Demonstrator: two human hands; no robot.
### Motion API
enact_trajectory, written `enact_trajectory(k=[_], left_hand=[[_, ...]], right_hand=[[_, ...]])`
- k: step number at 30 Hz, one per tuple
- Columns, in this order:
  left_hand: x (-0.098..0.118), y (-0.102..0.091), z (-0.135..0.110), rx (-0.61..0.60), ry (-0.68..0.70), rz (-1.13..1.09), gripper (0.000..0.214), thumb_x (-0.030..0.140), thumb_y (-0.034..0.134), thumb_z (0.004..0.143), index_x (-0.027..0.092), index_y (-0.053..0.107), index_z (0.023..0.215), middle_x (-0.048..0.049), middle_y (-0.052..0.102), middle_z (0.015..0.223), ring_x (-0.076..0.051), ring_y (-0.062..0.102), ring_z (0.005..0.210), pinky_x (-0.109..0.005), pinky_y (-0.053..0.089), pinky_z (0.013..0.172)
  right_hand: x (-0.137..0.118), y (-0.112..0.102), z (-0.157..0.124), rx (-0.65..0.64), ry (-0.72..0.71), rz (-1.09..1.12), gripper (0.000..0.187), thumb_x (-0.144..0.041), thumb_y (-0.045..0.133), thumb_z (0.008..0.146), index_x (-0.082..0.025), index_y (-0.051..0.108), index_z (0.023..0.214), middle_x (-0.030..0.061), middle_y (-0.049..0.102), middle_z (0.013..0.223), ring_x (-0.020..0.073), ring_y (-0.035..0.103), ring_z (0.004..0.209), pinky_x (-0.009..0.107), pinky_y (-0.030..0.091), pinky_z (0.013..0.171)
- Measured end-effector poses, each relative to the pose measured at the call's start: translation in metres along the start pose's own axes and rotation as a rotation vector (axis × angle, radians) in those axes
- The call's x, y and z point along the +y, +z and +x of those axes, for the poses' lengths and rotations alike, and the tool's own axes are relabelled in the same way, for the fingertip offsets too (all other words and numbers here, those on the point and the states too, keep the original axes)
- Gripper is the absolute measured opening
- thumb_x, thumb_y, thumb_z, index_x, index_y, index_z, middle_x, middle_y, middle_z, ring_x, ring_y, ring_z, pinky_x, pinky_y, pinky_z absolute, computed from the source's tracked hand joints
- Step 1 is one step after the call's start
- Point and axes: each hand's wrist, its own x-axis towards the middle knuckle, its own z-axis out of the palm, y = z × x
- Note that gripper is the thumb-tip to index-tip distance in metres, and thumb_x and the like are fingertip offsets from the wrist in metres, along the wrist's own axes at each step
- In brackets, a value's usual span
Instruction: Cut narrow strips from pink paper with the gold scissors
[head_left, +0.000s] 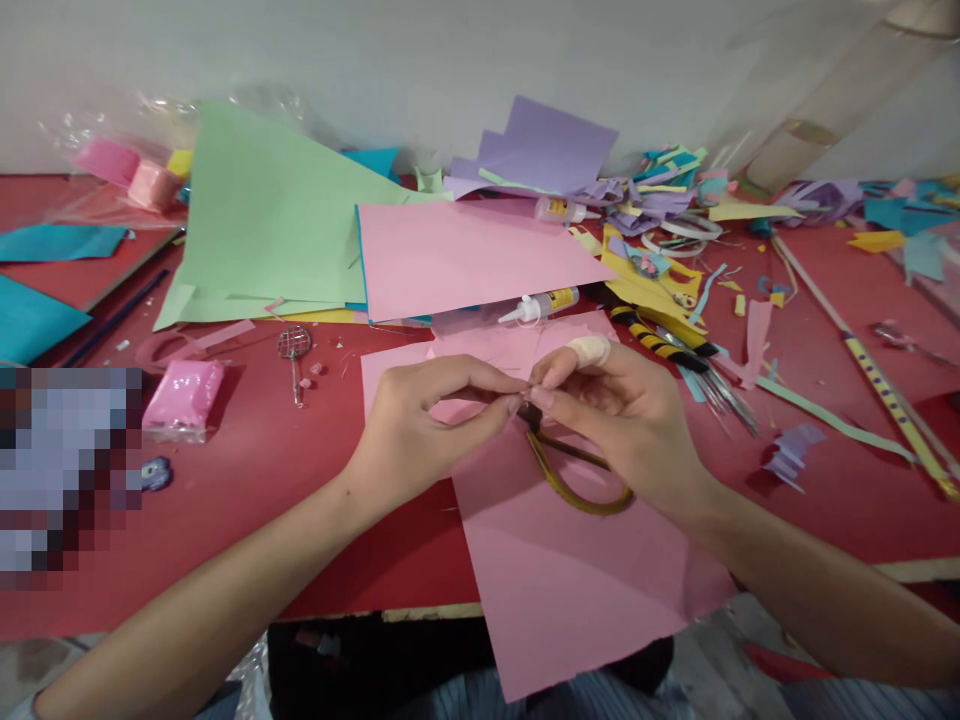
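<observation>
My left hand (431, 415) and my right hand (622, 405) meet over a sheet of pink paper (570, 590). The thumb and forefinger of each are pinched together, tip to tip. Whatever lies between them is too small and covered to name. A pale wrap circles one finger of my right hand. Just beneath the fingertips is a tool with yellow-and-dark loop handles (581, 495), which looks like scissors. Its blades are hidden, and I cannot tell whether a hand touches it. The pink sheet hangs past the table's front edge.
Green paper (255, 220), another pink sheet (472, 255) and glue bottles (551, 303) lie behind my hands. Black-and-yellow pliers (660, 340) and paper scraps are to the right. Leftward are a pink clay packet (185, 395) and a small wire racket (295, 350).
</observation>
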Motion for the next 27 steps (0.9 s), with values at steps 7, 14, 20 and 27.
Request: enact_trajectory(k=[7,14,20,27], left_hand=[[-0.0004,0.0008,0.0007,0.017,0.005,0.021,0.014,0.01,0.069,0.081,0.021,0.075,0.088,-0.0016,0.077,0.089,-0.017,0.072,0.083,-0.029,0.06,0.079],[-0.0031,0.001,0.0007,0.043,0.139,0.111,0.015,0.01,0.068,0.082,0.021,0.074,0.09,-0.0018,0.076,0.089,-0.015,0.07,0.084,-0.028,0.057,0.08],[-0.0041,-0.0002,0.0019,0.049,0.254,0.171,0.012,0.011,0.068,0.084,0.019,0.074,0.09,-0.0031,0.076,0.086,-0.015,0.07,0.084,-0.027,0.056,0.08],[-0.0064,-0.0032,0.0027,-0.001,0.294,0.135,0.014,0.009,0.067,0.083,0.021,0.072,0.09,-0.0033,0.076,0.088,-0.017,0.071,0.086,-0.03,0.058,0.08]], right_hand=[[0.0015,-0.0003,0.0001,0.014,0.01,0.005,0.009,-0.02,0.073,0.081,-0.023,0.065,0.079,0.0001,0.063,0.08,0.0142,0.062,0.074,0.026,0.055,0.061],[0.0062,-0.001,0.0012,-0.019,0.122,0.196,0.011,-0.014,0.072,0.08,-0.022,0.064,0.079,-0.0015,0.063,0.086,0.0095,0.058,0.067,0.021,0.048,0.054],[0.0086,-0.002,0.0031,-0.046,0.242,0.329,0.014,-0.016,0.075,0.078,-0.02,0.062,0.078,-0.0031,0.059,0.079,0.0073,0.051,0.057,0.02,0.039,0.048],[0.0042,-0.0033,0.0049,-0.108,0.344,0.381,0.012,-0.017,0.076,0.077,-0.02,0.065,0.078,-0.0036,0.057,0.071,0.0075,0.049,0.054,0.021,0.043,0.049]])
